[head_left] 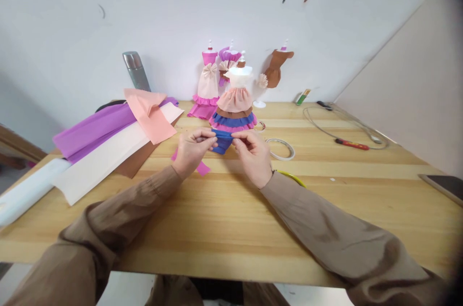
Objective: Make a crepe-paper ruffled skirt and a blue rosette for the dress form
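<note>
A small piece of blue crepe paper (222, 143) is stretched between my two hands above the table, with a fold along its upper edge. My left hand (193, 149) pinches its left end between thumb and fingers. At the other end, my right hand (253, 154) pinches the paper in the same way. Just behind stands a miniature dress form (237, 99) in a tiered paper dress, peach on top, then brown, blue and magenta ruffles. Beneath and beside my left hand lies a magenta paper scrap (203, 168).
Paper sheets in purple (94, 132), cream (104, 161) and peach (152, 118) overlap at left, near a flask (136, 72). More dressed forms (209, 79) stand behind. A tape roll (282, 150), a yellow-handled tool (291, 177) and a red-handled tool with cable (351, 144) lie at right.
</note>
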Available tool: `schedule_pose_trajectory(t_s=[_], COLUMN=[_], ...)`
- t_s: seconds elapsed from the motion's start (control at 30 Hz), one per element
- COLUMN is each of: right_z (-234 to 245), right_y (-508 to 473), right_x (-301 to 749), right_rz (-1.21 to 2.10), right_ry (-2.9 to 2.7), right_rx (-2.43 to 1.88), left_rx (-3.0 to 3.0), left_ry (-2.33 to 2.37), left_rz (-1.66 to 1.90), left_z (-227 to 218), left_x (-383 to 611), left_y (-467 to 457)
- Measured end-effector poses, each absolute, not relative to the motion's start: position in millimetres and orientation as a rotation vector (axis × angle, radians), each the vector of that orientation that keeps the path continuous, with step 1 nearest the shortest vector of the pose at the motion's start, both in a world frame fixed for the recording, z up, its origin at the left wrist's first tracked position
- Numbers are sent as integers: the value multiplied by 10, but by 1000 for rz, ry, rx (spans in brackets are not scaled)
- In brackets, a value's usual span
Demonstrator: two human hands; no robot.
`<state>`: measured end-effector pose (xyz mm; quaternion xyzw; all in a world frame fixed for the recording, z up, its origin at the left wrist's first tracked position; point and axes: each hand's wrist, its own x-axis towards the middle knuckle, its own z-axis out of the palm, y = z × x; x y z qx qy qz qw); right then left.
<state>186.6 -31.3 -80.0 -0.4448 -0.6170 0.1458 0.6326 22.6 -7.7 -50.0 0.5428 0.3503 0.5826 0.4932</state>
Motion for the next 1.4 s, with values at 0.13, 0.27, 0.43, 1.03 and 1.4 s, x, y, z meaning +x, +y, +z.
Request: schedule_pose_trajectory(t_s=[0.13, 0.27, 0.43, 1.03, 1.4], right_z=[-829, -812, -762, -731, -687], right_y=[-307, -319, -337, -339, -354], right_x=[1853, 1833, 1822, 1852, 1869], right_rz=[401, 465, 491, 424, 361], right_ry=[-1391, -1350, -1324, -1360, -1414], right_rx=[-1012, -998, -987, -966, -937], left_rx=[1337, 1376, 1375, 1269, 1355], left_ry=[847, 845, 870, 869, 740], left_rz=[1435, 1441, 1412, 1175, 1305], left_z=[-501, -494, -500, -377, -414], left_x=[225, 220, 221, 190, 173], left_y=[-79, -74, -70, -99, -27])
